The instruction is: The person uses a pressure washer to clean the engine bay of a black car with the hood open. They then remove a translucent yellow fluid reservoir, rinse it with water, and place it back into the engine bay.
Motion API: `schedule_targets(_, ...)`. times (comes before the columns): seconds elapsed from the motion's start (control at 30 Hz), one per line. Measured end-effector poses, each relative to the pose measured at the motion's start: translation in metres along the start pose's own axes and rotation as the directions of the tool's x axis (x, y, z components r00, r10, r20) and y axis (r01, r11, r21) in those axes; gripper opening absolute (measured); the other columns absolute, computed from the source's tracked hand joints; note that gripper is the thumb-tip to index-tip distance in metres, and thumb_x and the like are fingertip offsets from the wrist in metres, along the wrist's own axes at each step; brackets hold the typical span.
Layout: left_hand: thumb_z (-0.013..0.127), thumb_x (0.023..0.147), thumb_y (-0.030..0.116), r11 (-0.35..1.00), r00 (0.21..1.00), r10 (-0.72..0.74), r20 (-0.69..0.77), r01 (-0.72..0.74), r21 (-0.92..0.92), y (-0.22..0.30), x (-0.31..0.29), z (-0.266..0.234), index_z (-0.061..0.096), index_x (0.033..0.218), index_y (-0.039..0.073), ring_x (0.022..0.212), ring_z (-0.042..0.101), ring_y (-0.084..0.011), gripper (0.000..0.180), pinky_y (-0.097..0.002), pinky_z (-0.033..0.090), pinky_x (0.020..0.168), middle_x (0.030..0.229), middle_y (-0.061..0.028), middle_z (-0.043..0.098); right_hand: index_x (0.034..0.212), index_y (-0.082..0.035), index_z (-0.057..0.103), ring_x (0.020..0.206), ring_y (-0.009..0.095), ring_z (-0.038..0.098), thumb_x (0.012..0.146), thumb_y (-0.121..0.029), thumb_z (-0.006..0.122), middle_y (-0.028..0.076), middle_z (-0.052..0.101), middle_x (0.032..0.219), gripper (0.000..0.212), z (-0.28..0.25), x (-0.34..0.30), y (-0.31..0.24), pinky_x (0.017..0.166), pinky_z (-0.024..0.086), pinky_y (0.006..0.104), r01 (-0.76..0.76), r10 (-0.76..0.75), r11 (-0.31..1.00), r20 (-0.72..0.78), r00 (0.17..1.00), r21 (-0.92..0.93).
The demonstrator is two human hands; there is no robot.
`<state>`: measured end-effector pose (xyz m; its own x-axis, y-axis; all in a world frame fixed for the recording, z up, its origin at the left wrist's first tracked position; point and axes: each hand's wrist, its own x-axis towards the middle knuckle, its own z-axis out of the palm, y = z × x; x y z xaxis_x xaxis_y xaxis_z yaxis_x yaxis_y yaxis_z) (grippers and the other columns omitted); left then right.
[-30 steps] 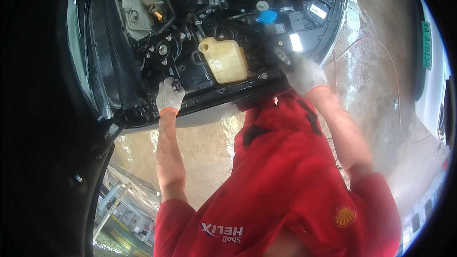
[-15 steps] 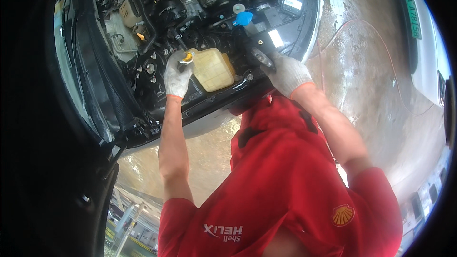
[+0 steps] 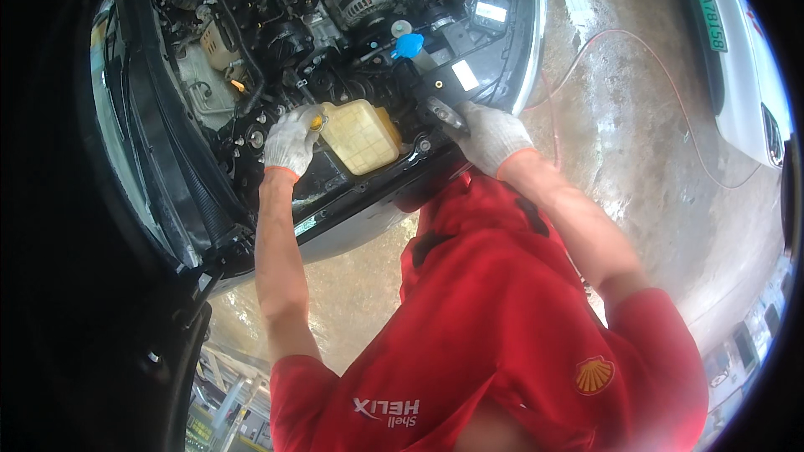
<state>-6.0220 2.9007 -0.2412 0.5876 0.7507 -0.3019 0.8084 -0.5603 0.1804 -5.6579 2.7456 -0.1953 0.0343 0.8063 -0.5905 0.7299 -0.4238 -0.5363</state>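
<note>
Pinching a yellow-centred cap (image 3: pixel 317 122) in the curled, gloved left hand (image 3: pixel 290 142), at the far left corner of the pale-yellow coolant reservoir (image 3: pixel 360 136); cannot tell whether fastened there or loose. Gripping a dark grey handheld tool (image 3: pixel 446 114) in the gloved right hand (image 3: pixel 492 136), closed around the near end, right of the reservoir. Notice, beyond the reservoir, a blue cap (image 3: pixel 408 45) and, farther off, a finned alternator (image 3: pixel 364 2).

Red shirt (image 3: pixel 469 318): white lettering (image 3: pixel 387 410), 2 lines, upside-down in view, legible; also yellow/red fan-shaped emblem (image 3: pixel 595 375). Green plate (image 3: pixel 708 10) on white car (image 3: pixel 748 96): dark chars, legible. 2 white labels, (image 3: pixel 465 75) & (image 3: pixel 491 12), in eng. bay: print too sm. to read.
</note>
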Motion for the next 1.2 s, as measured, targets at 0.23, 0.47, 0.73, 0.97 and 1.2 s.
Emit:
schedule_targets(0.23, 0.079, 0.093, 0.022, 0.998, 1.000, 0.005, 0.025, -0.003, -0.063, 0.005, 0.000, -0.006, 0.065, 0.144, 0.010, 0.133, 0.062, -0.0392, 0.055, -0.0462, 0.050, 0.114, 0.144, -0.0186, 0.067, 0.126, -0.008, 0.069, 0.108, 0.046, 0.072, 0.106, -0.038, 0.061, 0.025, 0.076, 0.110, 0.037, -0.001, -0.002, -0.001, 0.095, 0.055, 0.0545, 0.001, -0.003, 0.999, 0.036, 0.999, 0.046)
schedule_targets(0.47, 0.026, 0.103, 0.083, 0.719, 0.647, -0.692, 0.321, 0.661, 0.215, 0.034, 0.034, -0.018, 0.070, 0.136, -0.004, 0.137, 0.061, -0.0453, 0.103, -0.0528, 0.047, 0.115, 0.137, -0.0304, 0.069, 0.116, -0.006, 0.068, 0.107, 0.044, 0.073, 0.105, -0.035, 0.062, 0.022, 0.077, 0.113, 0.031, 0.005, 0.003, -0.001, 0.093, 0.057, 0.0534, 0.037, -0.037, 0.998, 0.010, 0.999, 0.050)
schedule_targets(0.73, 0.039, 0.098, 0.085, 0.645, 0.536, -0.724, 0.435, 0.748, 0.152, 0.029, 0.057, -0.004, 0.074, 0.136, 0.003, 0.140, 0.061, -0.0385, 0.096, -0.0473, 0.046, 0.115, 0.143, -0.0245, 0.068, 0.119, -0.006, 0.068, 0.106, 0.044, 0.073, 0.106, -0.038, 0.061, 0.023, 0.077, 0.110, 0.036, -0.004, 0.020, -0.021, 0.092, 0.058, 0.0533, 0.032, -0.030, 0.993, -0.016, 0.999, 0.114)
schedule_targets(0.97, 0.049, 0.099, 0.084, 0.410, 0.384, -0.654, 0.651, 0.904, -0.121, 0.010, 0.056, 0.008, 0.073, 0.088, 0.003, 0.054, 0.054, -0.0207, 0.085, -0.0416, 0.045, 0.055, 0.063, -0.0061, 0.058, 0.123, -0.004, 0.067, 0.104, 0.046, 0.073, 0.105, -0.040, 0.062, 0.027, 0.076, 0.106, 0.040, -0.012, 0.035, -0.024, 0.092, 0.057, 0.0541, 0.083, -0.070, 0.981, -0.081, 0.994, 0.176)
schedule_targets(1.2, 0.058, 0.098, 0.078, 0.081, 0.269, -0.618, 0.738, 0.956, -0.281, 0.006, 0.051, 0.018, 0.056, 0.070, 0.015, 0.039, 0.040, -0.0130, 0.068, -0.0319, 0.028, 0.037, 0.054, 0.0021, 0.046, 0.125, -0.006, 0.067, 0.104, 0.046, 0.073, 0.105, -0.041, 0.062, 0.025, 0.077, 0.108, 0.040, -0.001, 0.054, -0.001, 0.091, 0.057, 0.0548, 0.061, -0.049, 0.977, -0.065, 0.997, 0.202)
